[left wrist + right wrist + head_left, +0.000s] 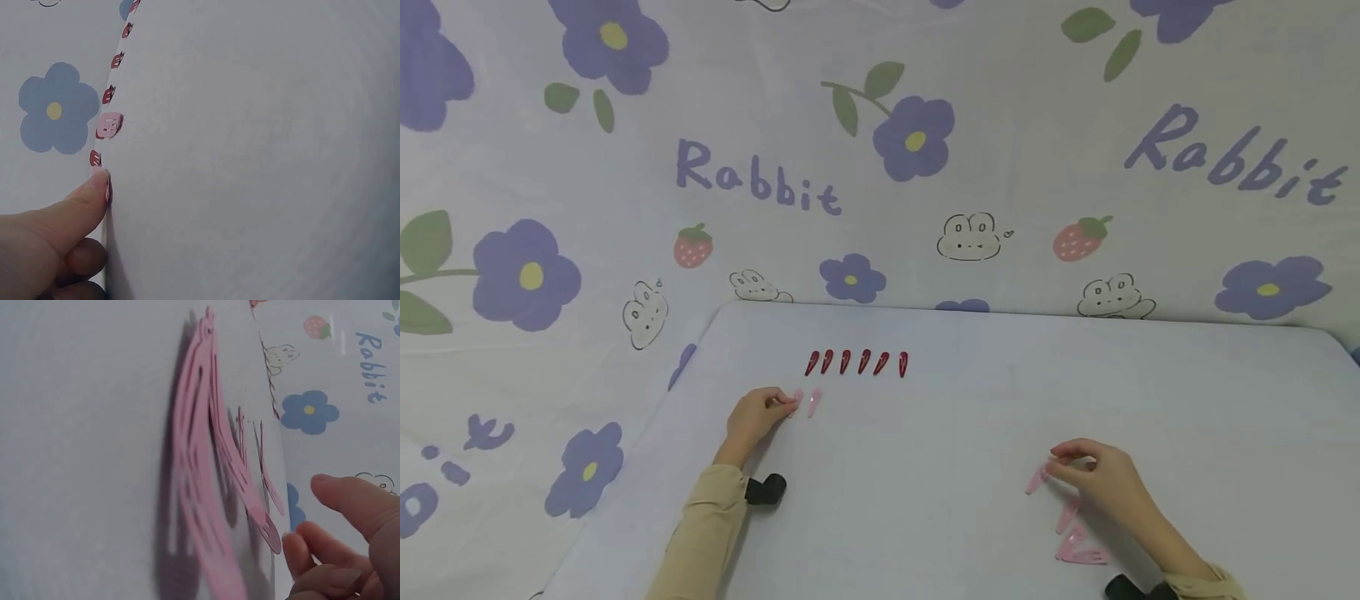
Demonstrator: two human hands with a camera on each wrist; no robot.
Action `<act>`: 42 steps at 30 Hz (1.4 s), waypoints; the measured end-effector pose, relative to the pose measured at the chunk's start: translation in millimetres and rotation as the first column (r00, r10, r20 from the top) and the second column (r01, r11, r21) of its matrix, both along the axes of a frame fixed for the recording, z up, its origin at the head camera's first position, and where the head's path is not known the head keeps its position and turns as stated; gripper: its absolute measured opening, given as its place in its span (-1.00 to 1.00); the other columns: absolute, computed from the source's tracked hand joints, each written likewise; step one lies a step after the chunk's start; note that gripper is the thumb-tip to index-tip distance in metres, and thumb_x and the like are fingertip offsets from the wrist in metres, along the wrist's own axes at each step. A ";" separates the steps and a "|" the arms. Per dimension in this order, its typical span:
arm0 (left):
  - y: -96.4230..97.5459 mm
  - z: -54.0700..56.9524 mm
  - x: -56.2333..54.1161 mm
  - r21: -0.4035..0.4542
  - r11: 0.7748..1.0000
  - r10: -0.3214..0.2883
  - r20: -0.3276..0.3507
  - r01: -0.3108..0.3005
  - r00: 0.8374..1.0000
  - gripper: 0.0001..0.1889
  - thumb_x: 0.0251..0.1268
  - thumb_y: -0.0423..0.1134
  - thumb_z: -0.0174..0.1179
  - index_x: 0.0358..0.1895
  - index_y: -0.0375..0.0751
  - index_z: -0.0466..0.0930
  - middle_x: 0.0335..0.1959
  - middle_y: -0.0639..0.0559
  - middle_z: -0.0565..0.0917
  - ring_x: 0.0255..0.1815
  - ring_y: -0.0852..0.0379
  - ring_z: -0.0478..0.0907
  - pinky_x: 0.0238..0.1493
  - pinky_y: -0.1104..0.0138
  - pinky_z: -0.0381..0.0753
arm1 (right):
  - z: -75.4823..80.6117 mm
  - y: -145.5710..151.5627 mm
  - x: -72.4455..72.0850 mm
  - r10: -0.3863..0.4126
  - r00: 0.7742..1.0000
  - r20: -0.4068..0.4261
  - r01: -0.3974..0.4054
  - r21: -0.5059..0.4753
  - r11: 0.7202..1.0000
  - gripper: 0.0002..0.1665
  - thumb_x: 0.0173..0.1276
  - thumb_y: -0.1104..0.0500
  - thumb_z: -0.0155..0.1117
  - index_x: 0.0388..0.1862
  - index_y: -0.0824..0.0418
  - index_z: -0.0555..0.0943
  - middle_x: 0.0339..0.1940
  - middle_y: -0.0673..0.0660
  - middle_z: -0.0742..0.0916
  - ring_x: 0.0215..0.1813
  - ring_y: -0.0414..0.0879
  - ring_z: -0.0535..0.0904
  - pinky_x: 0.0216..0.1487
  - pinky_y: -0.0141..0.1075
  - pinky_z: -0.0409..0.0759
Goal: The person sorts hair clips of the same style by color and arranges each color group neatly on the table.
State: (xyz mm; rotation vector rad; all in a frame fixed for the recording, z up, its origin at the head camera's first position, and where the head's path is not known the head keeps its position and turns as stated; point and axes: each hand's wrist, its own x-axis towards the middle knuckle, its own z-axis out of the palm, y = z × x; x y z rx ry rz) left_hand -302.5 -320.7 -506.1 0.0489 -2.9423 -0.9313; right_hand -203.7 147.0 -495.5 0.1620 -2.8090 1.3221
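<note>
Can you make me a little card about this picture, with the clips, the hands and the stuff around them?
Red clips: six, in a row
Left hand: pinches a pink clip
Beside that clip: another pink clip
Right hand: close to a pink clip
Also near right hand: three more pink clips
Table: white
Backdrop: flowery cloth saying "Rabbit"

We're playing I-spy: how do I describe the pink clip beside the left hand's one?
On the white table, find the row of red clips. Below its left end, the left hand holds one pink clip; yours is the free pink clip to its right, untouched.
</note>
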 end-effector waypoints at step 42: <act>-0.5 -0.3 2.9 0.063 0.998 0.015 -0.013 -0.014 1.000 -0.80 0.03 -0.11 0.29 -0.42 -0.19 0.66 -0.69 0.14 0.47 -0.60 0.18 0.31 -0.53 0.33 0.23 | 5.8 -24.5 -5.8 0.087 0.996 0.029 -0.077 -0.236 0.969 -0.81 0.15 0.21 0.29 -0.38 0.31 0.51 -0.44 0.07 0.63 -0.44 -0.21 0.46 -0.41 -0.38 0.40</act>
